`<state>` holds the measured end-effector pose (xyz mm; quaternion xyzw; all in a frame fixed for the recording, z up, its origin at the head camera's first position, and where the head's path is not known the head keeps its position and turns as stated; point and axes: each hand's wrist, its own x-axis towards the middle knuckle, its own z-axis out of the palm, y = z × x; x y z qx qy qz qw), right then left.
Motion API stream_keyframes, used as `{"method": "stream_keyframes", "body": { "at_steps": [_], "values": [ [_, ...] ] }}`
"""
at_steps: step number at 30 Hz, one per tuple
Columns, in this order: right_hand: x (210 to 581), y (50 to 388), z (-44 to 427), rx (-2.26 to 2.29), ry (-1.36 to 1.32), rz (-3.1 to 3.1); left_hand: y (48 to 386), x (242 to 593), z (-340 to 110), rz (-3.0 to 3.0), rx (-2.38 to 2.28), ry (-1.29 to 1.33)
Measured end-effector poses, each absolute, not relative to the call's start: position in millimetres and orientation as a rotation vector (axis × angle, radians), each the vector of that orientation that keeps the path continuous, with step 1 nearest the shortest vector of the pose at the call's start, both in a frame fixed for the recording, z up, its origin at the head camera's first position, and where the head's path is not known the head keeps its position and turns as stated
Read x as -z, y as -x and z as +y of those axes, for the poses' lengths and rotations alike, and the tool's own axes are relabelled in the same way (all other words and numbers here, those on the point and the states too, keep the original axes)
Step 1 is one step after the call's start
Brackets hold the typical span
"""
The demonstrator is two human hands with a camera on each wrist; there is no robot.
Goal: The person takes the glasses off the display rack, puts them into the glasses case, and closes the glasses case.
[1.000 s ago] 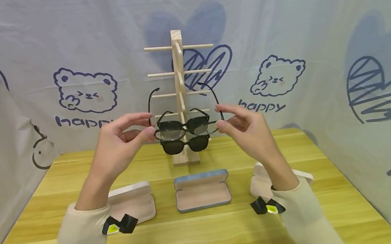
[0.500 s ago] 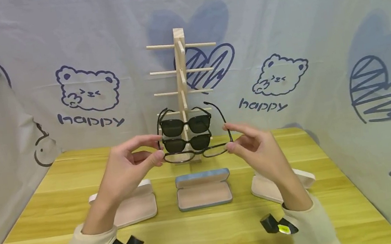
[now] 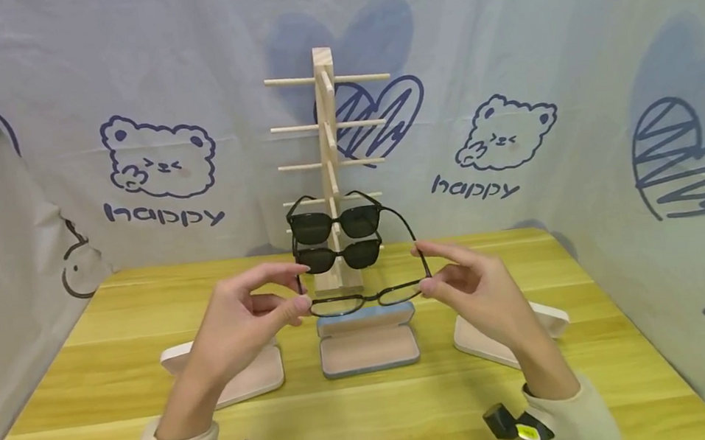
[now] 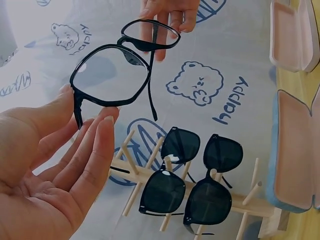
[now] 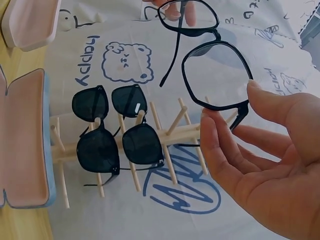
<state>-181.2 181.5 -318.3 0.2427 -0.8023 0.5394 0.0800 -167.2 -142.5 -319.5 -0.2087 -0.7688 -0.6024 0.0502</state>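
Black-framed clear eyeglasses point(image 3: 337, 307) hang in the air between my two hands, temples unfolded and pointing toward the stand. My left hand point(image 3: 256, 314) pinches them by the left hinge corner, thumb and fingers on the frame and temple. At the opposite hinge corner my right hand point(image 3: 476, 293) pinches the frame the same way. Both wrist views show the clear lenses point(image 4: 112, 75) and the fingertips at the corners. Behind them, upper sunglasses point(image 3: 312, 228) and lower sunglasses point(image 3: 362, 254) sit on a wooden stand point(image 3: 326, 112). The blue case point(image 3: 370, 351) lies open just below the eyeglasses.
An open white case point(image 3: 253, 378) lies at left, partly behind my left forearm. Another open white case point(image 3: 482, 340) lies at right, partly covered by my right arm. The stand's pegs point(image 3: 360, 78) stick out sideways. Printed cloth point(image 3: 235, 42) walls the wooden table point(image 3: 379, 424).
Both hands have brought the eyeglasses down and away from the stand, from in front of the sunglasses to just above the blue case. The sunglasses and cases stay where they were.
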Motion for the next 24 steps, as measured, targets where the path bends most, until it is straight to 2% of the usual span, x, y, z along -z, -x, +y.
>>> {"method": "stream_keyframes", "body": {
  "at_steps": [24],
  "values": [
    [327, 180, 189, -1.607, -0.816, -2.418, 164, 330, -140, -2.382, 1.933, 0.615]
  ]
}}
